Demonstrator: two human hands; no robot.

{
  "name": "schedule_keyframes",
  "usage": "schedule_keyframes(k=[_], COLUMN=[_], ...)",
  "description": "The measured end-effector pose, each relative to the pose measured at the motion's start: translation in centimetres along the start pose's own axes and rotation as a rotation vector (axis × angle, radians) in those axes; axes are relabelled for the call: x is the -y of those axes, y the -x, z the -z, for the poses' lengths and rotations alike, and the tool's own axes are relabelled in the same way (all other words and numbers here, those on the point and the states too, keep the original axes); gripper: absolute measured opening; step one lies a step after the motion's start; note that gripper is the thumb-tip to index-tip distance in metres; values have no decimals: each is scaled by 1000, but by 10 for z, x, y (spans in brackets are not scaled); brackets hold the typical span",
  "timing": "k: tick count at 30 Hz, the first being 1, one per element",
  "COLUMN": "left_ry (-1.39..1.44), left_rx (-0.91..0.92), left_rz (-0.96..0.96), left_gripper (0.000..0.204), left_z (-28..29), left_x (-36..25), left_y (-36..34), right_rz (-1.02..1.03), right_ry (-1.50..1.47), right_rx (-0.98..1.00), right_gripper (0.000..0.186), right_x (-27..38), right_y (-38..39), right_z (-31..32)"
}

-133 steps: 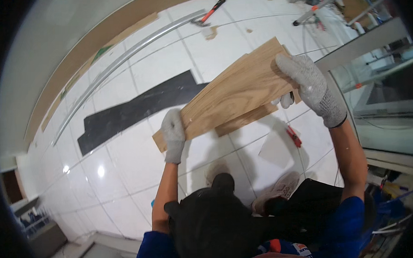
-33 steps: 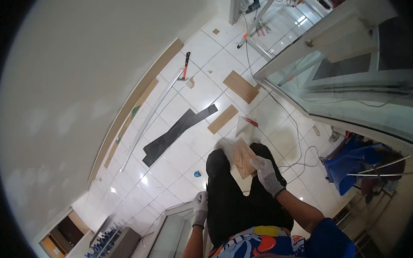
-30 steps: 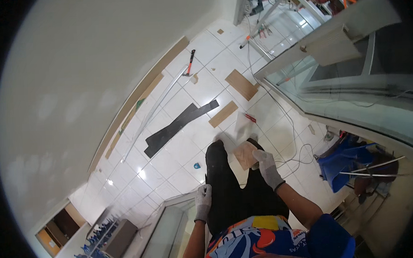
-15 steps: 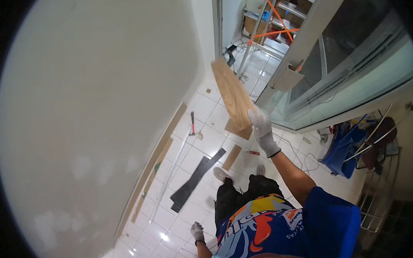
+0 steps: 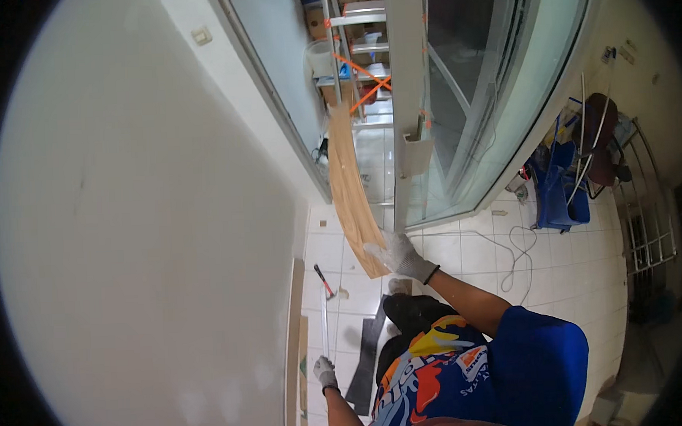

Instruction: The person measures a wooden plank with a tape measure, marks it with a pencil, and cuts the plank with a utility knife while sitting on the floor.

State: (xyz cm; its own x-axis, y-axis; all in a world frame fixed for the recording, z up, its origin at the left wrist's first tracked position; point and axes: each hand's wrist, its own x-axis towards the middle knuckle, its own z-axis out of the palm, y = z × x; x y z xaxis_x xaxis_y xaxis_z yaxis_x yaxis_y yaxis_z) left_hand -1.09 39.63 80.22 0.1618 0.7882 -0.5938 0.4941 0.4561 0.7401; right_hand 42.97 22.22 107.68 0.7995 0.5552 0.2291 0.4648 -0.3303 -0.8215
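Note:
A long wood-look plank [image 5: 349,190] reaches away from my right hand [image 5: 398,256], its far end pointing at the doorway. The glove is grey-white, with my thumb on top of the plank's near end and the other fingers hidden beneath. My left hand [image 5: 325,372], gloved too, hangs low near the wall, its fingers loosely apart with nothing visible in them. In the picture it overlaps a thin silver strip [image 5: 324,320] on the floor; I cannot tell whether they touch. A red-handled hammer [image 5: 325,282] lies at the strip's far end.
Dark planks [image 5: 368,356] lie by my feet. Wood-coloured strips [image 5: 302,352] run along the wall [image 5: 151,221]. Ahead are a glass door [image 5: 411,157] and a ladder [image 5: 360,48]. To the right, a cable [image 5: 503,255] loops on the tiles near a blue bucket [image 5: 561,192].
My view has swung right and I have stepped toward the doorway. The plank, still in my right hand, has moved with me, its far end nearer the doorway. My left hand has come forward beside the wall.

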Motion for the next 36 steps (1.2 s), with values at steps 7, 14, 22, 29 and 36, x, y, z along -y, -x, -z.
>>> schedule_keyframes(k=[7,14,22,29,36], left_ry=[-145,-566,-503,-239,-140], left_rx=[290,396,516,586,888], left_rz=[-353,-359,-37,50,286], left_gripper=[38,50,41,35,35], left_z=[-116,-83,-146,-182,-271], left_x=[-100,-62,-179,-283,-464], left_y=[-31,-80,-161,-263,-474], right_rz=[-55,112,9,20,-130], right_ry=[200,233,274,259,163], right_rx=[-49,-239,-420,-588,-670], right_gripper=[44,33,34,40,45], right_x=[-44,-46,-31,-36,-6], right_y=[-58,-175,-305,-356,-420], right_z=[7,24,52,45,45])
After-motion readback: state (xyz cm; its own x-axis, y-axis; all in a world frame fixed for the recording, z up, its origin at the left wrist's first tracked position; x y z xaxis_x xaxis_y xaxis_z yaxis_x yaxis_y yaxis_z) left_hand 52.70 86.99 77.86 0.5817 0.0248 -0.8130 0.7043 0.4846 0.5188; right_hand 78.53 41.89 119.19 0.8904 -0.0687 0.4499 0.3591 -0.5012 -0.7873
